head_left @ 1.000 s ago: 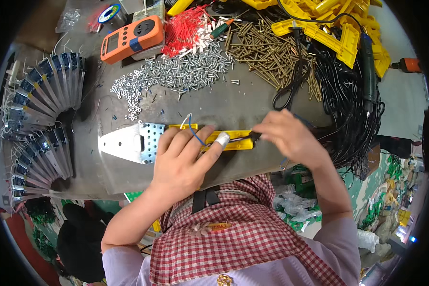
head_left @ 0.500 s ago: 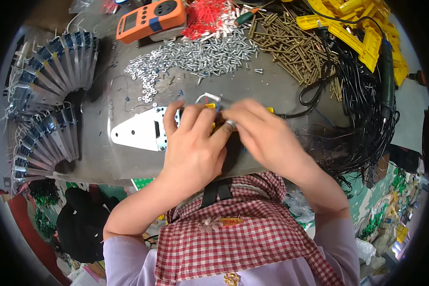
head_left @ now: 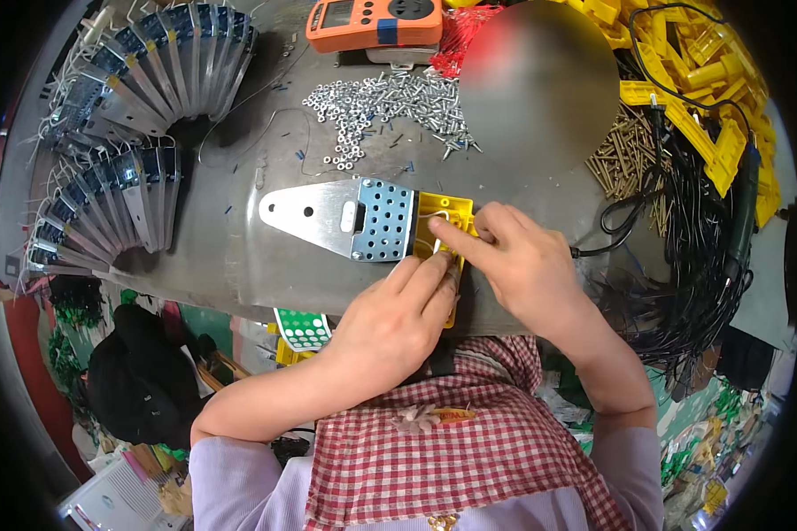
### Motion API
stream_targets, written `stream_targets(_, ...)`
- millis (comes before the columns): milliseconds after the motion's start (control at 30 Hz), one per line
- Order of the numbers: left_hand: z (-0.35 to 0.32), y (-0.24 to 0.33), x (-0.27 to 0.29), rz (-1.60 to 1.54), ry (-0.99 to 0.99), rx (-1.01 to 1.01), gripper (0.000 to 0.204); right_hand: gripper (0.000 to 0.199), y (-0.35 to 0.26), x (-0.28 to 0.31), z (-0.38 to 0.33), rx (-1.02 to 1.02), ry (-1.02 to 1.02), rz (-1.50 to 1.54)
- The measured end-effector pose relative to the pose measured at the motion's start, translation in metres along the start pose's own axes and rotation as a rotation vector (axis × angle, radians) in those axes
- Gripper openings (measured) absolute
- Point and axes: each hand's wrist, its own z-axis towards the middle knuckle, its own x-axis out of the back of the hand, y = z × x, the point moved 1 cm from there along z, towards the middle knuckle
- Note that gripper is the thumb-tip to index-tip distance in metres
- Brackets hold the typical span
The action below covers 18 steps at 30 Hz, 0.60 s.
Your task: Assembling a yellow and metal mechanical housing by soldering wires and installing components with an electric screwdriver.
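Both hands on the yellow plastic part at the near table edge.

I see a flat metal plate (head_left: 328,212), pointed at its left end with a perforated square block (head_left: 383,219) at its right, butted against a yellow plastic part (head_left: 443,212) with thin wire on top. Left hand (head_left: 394,323) lies mostly flat, fingers extended and close together, fingertips pressing the yellow part's lower end. Right hand (head_left: 522,261) is partly curled, index finger extended onto the part's top; can't tell if it pinches the wire. The part sits under both sets of fingertips, plate just left of them, on the grey table (head_left: 239,265). Loose silver screws (head_left: 390,102) lie well beyond.
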Motion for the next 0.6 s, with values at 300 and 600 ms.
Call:
stream_targets(300,-0.006,0.005,0.001,0.276,-0.082,0.01,0.043,0.035,-0.003,0.001,0.013,-0.039,-0.181,-0.14)
stream_targets(600,-0.007,0.007,0.005,0.178,-0.147,0.015,0.052,0.038,-0.008,-0.004,0.019,-0.046,-0.03,-0.085)
